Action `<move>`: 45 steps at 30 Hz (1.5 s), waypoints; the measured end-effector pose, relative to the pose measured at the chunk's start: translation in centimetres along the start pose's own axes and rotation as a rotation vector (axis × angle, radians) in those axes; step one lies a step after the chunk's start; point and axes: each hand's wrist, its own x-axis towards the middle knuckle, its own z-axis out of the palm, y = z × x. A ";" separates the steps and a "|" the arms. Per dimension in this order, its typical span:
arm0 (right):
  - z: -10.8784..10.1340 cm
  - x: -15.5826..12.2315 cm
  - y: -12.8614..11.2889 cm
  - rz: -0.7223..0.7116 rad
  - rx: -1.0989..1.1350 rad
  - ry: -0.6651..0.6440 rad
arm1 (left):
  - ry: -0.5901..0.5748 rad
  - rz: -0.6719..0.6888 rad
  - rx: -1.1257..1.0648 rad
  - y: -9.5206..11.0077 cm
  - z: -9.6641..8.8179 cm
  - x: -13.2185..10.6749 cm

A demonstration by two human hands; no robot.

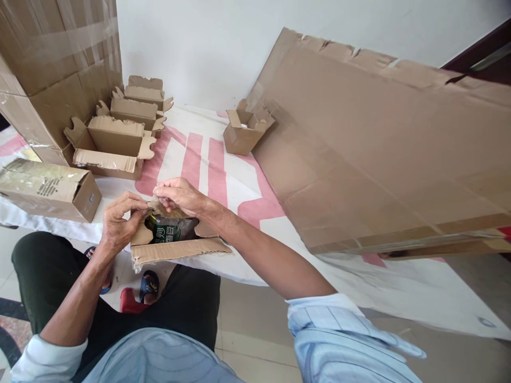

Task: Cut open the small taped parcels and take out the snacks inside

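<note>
In front of me, at the table's near edge, is a small cardboard box with its front flap folded outward. Inside it lies a dark bottle-like item with white characters on a green label, partly covered by the flaps. My left hand pinches the box's back left corner, thumb over the side flap. With thumb and fingertips together, my right hand grips the torn back flap close to my left fingers. My right wrist and forearm hide the box's right rear side.
Several opened cardboard boxes stand in a row at the back left, beside a tall taped stack. A closed box lies left. A small open box touches a large leaning carton on the cloth-covered table.
</note>
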 end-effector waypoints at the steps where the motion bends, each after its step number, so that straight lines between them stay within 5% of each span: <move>1: -0.1 -0.1 0.1 -0.026 0.022 -0.002 | 0.000 -0.007 0.004 0.1 0.0 0.0; 9: -0.1 -1.4 1.5 -0.149 0.147 0.055 | -0.033 -0.041 -0.001 0.6 0.2 0.9; 15: -0.8 -2.6 1.1 -0.196 0.031 -0.064 | -0.012 -0.103 -0.013 0.2 -0.3 0.8; 27: -2.6 -4.2 -0.3 -0.274 -0.211 -0.235 | -0.042 -0.016 -0.098 -1.5 -0.6 0.1; 34: -6.6 -8.3 -4.6 -0.427 -0.218 0.030 | -0.074 -0.026 -0.013 -1.7 -1.6 -0.5; 45: -5.2 -8.4 -1.2 -0.287 -0.205 0.050 | -0.374 0.112 0.342 0.3 -1.7 2.3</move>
